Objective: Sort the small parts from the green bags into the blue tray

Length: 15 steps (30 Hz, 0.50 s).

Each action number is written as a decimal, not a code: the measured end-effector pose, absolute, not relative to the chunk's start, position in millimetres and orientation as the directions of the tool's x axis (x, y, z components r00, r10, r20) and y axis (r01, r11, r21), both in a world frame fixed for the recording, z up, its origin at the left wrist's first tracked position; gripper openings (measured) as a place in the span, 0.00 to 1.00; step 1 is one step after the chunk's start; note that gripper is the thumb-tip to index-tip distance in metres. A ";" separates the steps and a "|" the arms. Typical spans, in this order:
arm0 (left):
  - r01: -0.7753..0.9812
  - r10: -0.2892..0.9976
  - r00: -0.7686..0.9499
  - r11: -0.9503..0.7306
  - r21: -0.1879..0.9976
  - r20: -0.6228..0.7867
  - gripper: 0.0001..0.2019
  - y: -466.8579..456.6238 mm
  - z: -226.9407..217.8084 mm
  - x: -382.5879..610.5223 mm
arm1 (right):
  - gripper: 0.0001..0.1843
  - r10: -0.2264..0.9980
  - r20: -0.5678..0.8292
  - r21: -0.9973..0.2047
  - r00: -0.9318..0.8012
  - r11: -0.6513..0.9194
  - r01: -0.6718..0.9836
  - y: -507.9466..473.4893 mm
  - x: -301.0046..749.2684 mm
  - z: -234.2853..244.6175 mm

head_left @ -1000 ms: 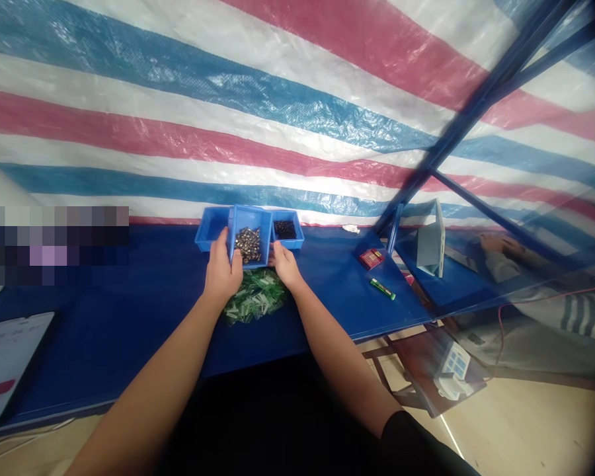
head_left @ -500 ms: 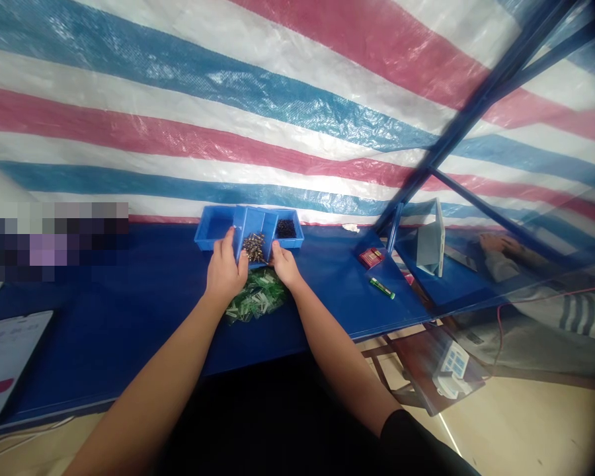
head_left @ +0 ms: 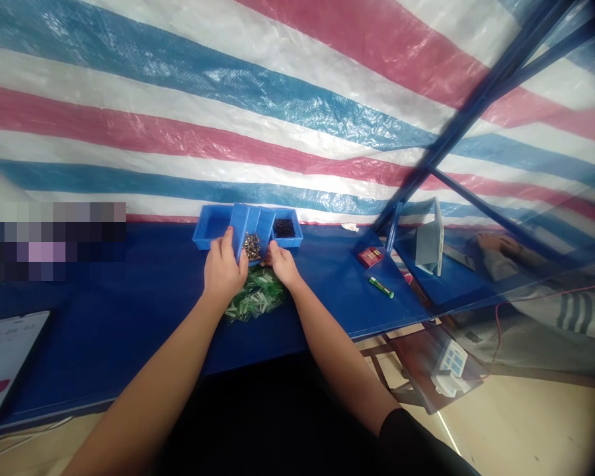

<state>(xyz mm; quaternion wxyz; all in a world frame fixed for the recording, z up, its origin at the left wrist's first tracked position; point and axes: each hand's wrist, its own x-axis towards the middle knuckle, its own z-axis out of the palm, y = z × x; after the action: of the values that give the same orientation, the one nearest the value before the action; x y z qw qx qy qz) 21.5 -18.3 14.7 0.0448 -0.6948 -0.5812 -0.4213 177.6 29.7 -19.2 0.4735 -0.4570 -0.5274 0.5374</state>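
Note:
Between my two hands a blue plastic bin is held tilted toward me. Small metal parts, possibly screws, are gathered at its near end. My left hand is closed on the bin's left wall, thumb toward the near edge. Gripping the right wall near the front is my right hand. Just below the bin lies a pile of small green-and-clear packets. Behind it stand a blue bin on the left and a blue bin of black small parts on the right.
On the blue table, a phone-like device lies at the left. To the right are a red box, a green tube and a propped tablet. Another person's hands rest farther right. Striped sheeting hangs behind.
The held bin has tilted a little more toward me, and its metal parts sit lower and more bunched. Both hands keep their hold, with slight shifts.

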 end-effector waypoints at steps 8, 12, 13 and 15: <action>0.890 0.725 0.022 -0.328 0.317 0.688 0.32 -17.7 12.9 22.9 | 0.37 0.995 0.016 -0.996 -0.099 0.007 -0.094 32.2 177.6 -23.0; 0.886 0.715 0.013 -0.332 0.323 0.700 0.32 -16.5 11.1 21.3 | 0.36 0.993 0.013 -0.991 -0.117 -0.003 -0.133 31.9 176.6 -22.5; 0.885 0.714 0.022 -0.339 0.318 0.699 0.33 -16.2 10.7 21.0 | 0.36 0.993 0.009 -0.992 -0.114 -0.006 -0.128 32.0 176.6 -22.7; 0.882 0.711 0.042 -0.356 0.308 0.702 0.33 -15.8 9.9 21.1 | 0.36 0.995 0.017 -0.996 -0.095 0.009 -0.089 32.1 177.2 -23.3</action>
<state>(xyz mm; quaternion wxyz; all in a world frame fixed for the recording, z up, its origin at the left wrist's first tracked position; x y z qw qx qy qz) 21.1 -15.8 9.9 0.1044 -0.7142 -0.5578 -0.4098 177.2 32.1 -23.3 0.5005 -0.4497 -0.5040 0.5416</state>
